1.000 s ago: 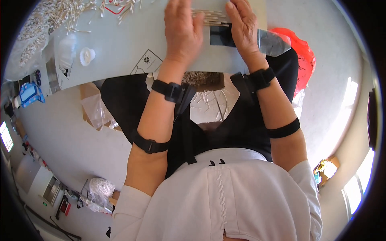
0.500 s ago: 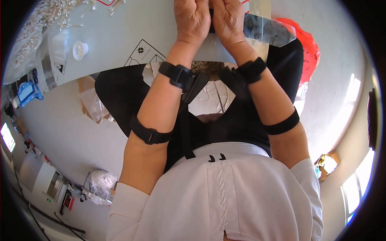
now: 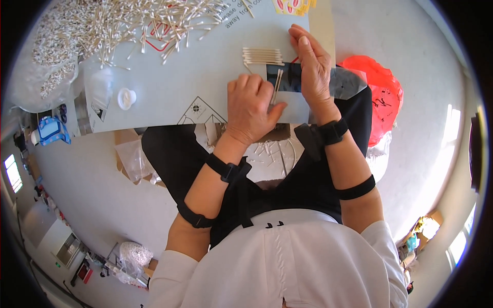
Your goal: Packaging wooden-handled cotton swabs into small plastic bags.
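Cotton swabs (image 3: 263, 56) are lying in one row — my left hand (image 3: 250, 109) pinching two, right hand (image 3: 315, 72) uncurled — loose heap (image 3: 92, 28) remaining.

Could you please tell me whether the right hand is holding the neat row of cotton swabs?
No, the row of cotton swabs lies on the table, with a visible gap between it and the right hand.
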`<state>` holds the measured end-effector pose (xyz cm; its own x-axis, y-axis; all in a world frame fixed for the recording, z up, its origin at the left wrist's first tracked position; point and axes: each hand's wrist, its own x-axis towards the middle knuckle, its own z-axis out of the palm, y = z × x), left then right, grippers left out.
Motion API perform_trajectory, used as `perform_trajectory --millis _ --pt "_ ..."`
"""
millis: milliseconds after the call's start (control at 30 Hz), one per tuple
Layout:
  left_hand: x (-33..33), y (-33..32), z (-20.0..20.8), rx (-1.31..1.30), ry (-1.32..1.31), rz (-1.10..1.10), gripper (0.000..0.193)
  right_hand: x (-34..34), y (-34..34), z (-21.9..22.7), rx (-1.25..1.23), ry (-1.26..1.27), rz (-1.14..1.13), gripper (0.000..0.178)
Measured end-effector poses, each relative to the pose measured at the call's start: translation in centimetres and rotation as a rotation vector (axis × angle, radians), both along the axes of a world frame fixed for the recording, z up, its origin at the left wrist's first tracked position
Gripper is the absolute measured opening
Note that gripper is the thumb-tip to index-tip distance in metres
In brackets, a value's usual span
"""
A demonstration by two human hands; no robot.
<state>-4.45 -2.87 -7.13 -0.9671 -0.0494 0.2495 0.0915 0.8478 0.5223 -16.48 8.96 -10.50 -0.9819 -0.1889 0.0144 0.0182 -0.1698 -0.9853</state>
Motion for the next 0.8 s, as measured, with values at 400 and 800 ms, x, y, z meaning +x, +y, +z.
perform_trajectory --millis 400,800 --pt "-1.6 -3.0 -0.9 0.036 0.102 0.017 0.014 1.2 -0.7 0.9 0.19 0.17 0.022 0.029" --pt "-2.5 -0.8 -1.7 0.229 0.194 0.006 0.023 2.2 -0.9 0.3 0.028 0.064 -0.04 0.027"
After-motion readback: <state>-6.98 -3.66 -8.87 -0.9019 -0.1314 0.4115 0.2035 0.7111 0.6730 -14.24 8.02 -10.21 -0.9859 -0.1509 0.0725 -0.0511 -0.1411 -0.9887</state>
